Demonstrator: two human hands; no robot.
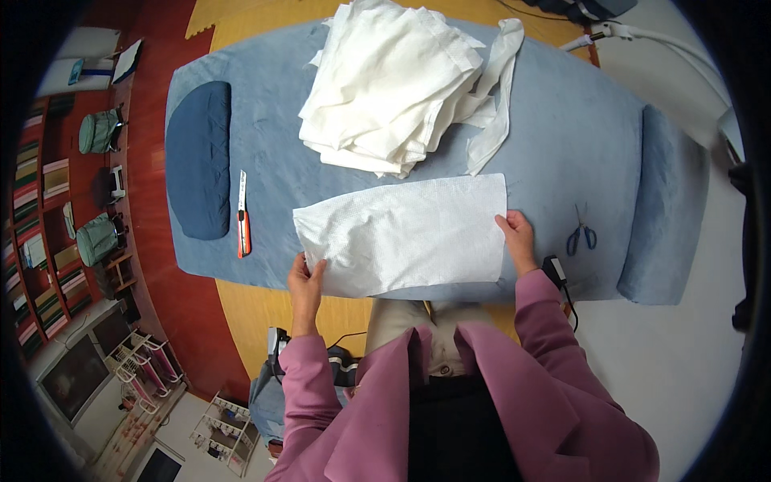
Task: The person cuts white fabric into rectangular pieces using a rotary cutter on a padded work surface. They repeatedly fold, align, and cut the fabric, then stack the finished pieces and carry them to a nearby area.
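Note:
A rectangular white textured cloth [401,233] is spread between my two hands over the near part of a blue-covered padded table [546,145]. My left hand [305,283] pinches its near left corner, the thumb on top. At the right edge, my right hand [516,233] grips the cloth between thumb and fingers. The cloth's left part is wrinkled and its right part lies flatter. Just beyond it sits a thick pile of white cloths [385,88], with a loose twisted white strip [499,88] along its right side.
An orange utility knife [243,229], its blade showing, lies left of the cloth beside a dark blue cushion [201,161]. Dark-handled scissors [581,233] rest to the right, before a blue bolster [665,209]. A white jointed arm [634,32] stands at the far right.

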